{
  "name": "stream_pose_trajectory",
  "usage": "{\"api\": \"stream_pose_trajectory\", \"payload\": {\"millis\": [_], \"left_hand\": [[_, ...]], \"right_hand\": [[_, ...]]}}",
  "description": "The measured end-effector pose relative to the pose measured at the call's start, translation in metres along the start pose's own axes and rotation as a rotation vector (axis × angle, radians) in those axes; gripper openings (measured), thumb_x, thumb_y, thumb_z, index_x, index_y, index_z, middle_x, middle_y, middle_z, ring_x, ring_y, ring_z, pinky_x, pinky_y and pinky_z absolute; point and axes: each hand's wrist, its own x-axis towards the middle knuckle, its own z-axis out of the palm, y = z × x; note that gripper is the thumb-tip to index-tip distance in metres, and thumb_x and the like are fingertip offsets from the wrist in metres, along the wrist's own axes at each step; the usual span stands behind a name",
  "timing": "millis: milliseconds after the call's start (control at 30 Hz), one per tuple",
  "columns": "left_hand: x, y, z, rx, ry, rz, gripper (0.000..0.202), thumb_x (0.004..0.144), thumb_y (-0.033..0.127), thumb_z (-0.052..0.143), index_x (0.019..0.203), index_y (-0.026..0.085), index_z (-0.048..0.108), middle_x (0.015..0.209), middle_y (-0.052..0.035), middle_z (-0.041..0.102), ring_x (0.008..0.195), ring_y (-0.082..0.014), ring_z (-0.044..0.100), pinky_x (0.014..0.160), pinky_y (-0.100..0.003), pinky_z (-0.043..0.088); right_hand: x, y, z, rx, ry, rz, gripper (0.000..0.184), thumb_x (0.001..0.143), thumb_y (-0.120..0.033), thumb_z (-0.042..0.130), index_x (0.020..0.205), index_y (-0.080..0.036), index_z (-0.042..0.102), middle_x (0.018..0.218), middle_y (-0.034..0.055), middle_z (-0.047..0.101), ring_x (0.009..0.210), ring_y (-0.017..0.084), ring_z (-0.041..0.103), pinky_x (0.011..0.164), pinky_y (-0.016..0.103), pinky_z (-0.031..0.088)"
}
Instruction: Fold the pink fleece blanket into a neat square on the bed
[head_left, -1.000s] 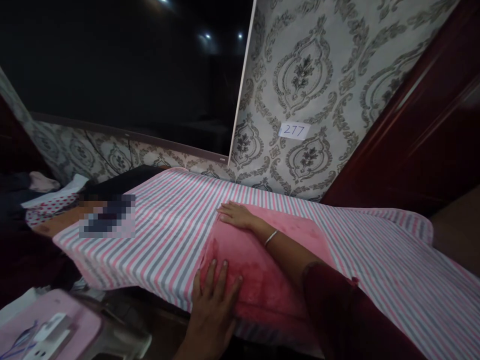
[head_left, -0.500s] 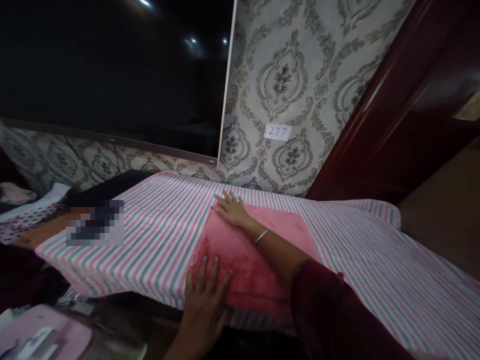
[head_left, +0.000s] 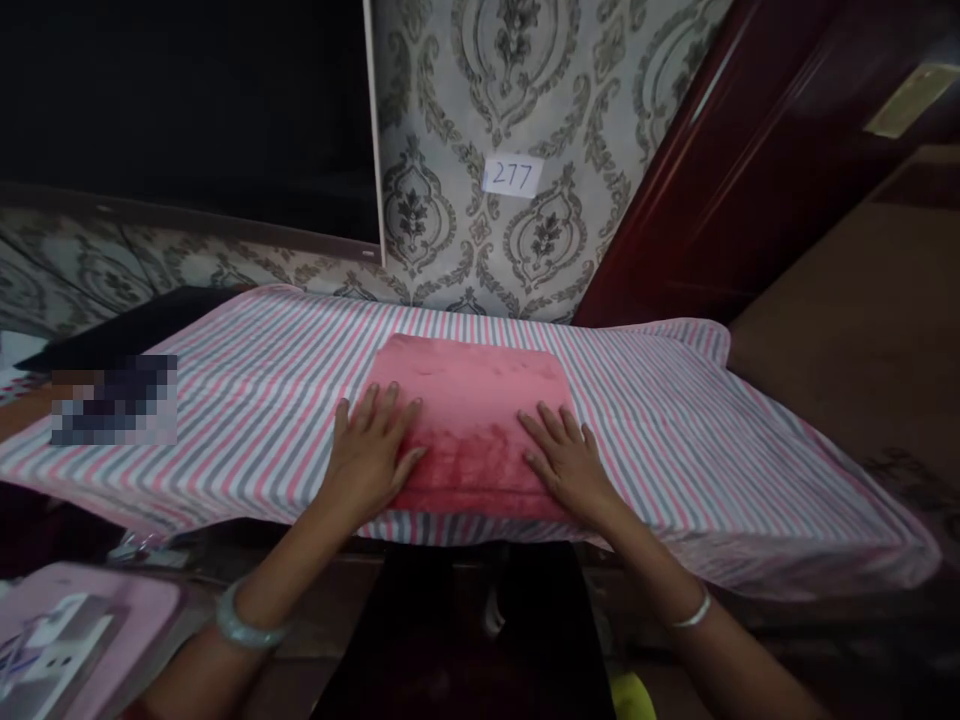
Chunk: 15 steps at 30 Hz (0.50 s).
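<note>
A folded pink cloth (head_left: 469, 395) lies flat on a table covered with a pink, grey and white striped sheet (head_left: 247, 400). My left hand (head_left: 371, 450) rests palm down, fingers spread, on the cloth's near left corner, half on the sheet. My right hand (head_left: 566, 460) lies flat and open on the cloth's near right corner. Neither hand holds anything. A pale bangle sits on my left wrist and a thin silver one on my right.
A patterned wall with a paper label reading 277 (head_left: 512, 176) stands behind the table. A dark screen (head_left: 180, 100) fills the upper left. A dark red door (head_left: 750, 150) is at right. A pink object (head_left: 82, 630) sits at lower left, below the table edge.
My right hand drew back from the cloth's far left corner to its near right corner. The view swung to face the table squarely, and the cloth now lies squared.
</note>
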Motion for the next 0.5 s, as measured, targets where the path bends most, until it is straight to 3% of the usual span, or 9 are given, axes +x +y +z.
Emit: {"api": "stream_pose_trajectory", "payload": {"millis": [67, 233, 400, 500], "left_hand": [[0.002, 0.000, 0.011, 0.029, -0.087, -0.052, 0.060, 0.096, 0.049, 0.047, 0.149, 0.022, 0.048, 0.161, -0.0161, 0.034, 0.149, -0.0456, 0.022, 0.111, -0.069, 0.028], [-0.005, -0.003, 0.023, 0.041, -0.203, -0.104, 0.062, 0.098, 0.050, 0.038, 0.155, 0.022, 0.038, 0.165, -0.0150, 0.024, 0.148, -0.0484, 0.021, 0.096, -0.059, 0.049], [-0.004, -0.005, 0.021, 0.046, -0.206, -0.103, 0.063, 0.098, 0.051, 0.038, 0.154, 0.023, 0.040, 0.165, -0.0148, 0.026, 0.143, -0.0493, 0.031, 0.099, -0.060, 0.046], [-0.004, -0.008, 0.019, 0.055, -0.121, -0.085, 0.061, 0.097, 0.051, 0.041, 0.150, 0.022, 0.046, 0.161, -0.0149, 0.034, 0.144, -0.0497, 0.030, 0.106, -0.067, 0.035]], "right_hand": [[-0.011, -0.002, 0.009, 0.016, 0.016, 0.012, 0.057, 0.101, -0.055, 0.035, 0.154, -0.036, 0.037, 0.165, 0.0045, 0.027, 0.153, 0.038, 0.012, 0.114, 0.067, 0.024], [-0.015, -0.003, 0.020, 0.069, 0.068, -0.007, 0.056, 0.102, -0.052, 0.035, 0.154, -0.031, 0.039, 0.166, 0.0050, 0.025, 0.154, 0.033, 0.008, 0.116, 0.056, 0.029], [-0.014, 0.003, 0.023, 0.163, 0.091, -0.017, 0.056, 0.101, -0.054, 0.035, 0.151, -0.030, 0.045, 0.164, 0.0045, 0.030, 0.155, 0.031, 0.007, 0.119, 0.057, 0.024], [-0.024, 0.009, 0.024, 0.304, 0.165, 0.029, 0.060, 0.099, -0.058, 0.035, 0.148, -0.027, 0.049, 0.164, 0.0048, 0.029, 0.154, 0.029, 0.013, 0.122, 0.055, 0.022]]}}
